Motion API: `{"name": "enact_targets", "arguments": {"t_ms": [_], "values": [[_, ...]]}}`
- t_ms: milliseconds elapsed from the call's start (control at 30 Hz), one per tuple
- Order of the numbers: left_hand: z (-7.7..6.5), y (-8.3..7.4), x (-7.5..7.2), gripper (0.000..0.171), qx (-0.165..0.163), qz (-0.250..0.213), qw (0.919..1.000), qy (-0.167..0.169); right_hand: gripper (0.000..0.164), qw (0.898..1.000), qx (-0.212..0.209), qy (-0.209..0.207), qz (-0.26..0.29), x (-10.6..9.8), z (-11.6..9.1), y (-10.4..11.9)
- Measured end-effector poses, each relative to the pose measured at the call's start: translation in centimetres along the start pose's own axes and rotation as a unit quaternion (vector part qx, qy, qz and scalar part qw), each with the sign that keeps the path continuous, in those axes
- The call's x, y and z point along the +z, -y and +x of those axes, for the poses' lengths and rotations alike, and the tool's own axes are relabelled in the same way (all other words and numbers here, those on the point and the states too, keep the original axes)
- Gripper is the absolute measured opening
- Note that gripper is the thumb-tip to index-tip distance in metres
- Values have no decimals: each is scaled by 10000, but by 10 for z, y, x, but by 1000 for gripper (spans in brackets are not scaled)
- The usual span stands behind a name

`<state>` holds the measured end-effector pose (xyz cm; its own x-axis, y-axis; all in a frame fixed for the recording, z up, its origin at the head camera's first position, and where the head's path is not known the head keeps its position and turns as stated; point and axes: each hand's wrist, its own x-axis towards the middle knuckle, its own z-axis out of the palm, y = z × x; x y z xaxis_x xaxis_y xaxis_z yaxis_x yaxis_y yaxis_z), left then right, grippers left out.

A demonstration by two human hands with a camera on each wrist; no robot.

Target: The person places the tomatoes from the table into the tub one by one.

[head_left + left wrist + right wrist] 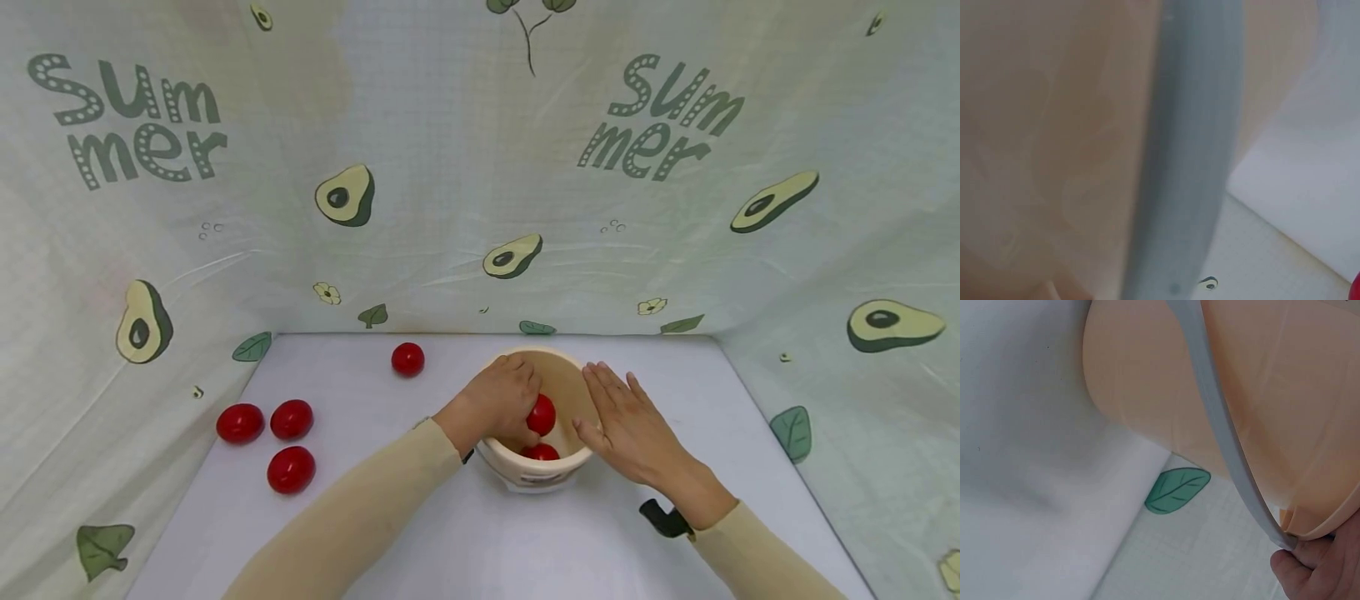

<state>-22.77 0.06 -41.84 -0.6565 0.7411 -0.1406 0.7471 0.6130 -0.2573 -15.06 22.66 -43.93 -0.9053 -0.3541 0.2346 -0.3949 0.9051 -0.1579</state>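
Observation:
A peach-coloured plastic bucket [570,383] stands on the white table. My left hand [504,396] reaches inside over its left wall, fingers and thumb curled round a glossy red tomato-like ball [541,415]. Another red ball [542,452] lies lower in the bucket, partly hidden by the front rim. My right hand [626,425] rests along the right rim with fingers straight. In the right wrist view, its fingers [1291,569] are right at the rim beside the grey handle [1225,434]. The left wrist view is mostly filled by the bucket wall and the handle [1185,156] up close.
Three red balls lie grouped on the left of the table: one at the edge [240,423], one beside it [292,419], one nearer [291,470]. A single red ball [408,359] sits near the back edge. A printed cloth [427,250] hangs behind and at both sides.

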Motion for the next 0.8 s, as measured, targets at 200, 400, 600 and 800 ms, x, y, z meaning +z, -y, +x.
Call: {"name": "enact_targets", "arguments": {"t_ms": [200, 400, 600, 800], "values": [[1, 0, 1, 83, -25, 32, 9999, 103, 73, 10000, 20, 58, -48, -1, 0, 1], [1, 0, 1, 83, -33, 34, 9999, 156, 72, 10000, -27, -5, -25, 0, 1, 0], [0, 1, 0, 76, -5, -4, 10000, 58, 72, 10000, -29, -1, -15, 1, 0, 0], [-1, 1, 0, 73, -60, -87, 9999, 11, 73, 10000, -25, 9, -42, 0, 0, 0]]}}
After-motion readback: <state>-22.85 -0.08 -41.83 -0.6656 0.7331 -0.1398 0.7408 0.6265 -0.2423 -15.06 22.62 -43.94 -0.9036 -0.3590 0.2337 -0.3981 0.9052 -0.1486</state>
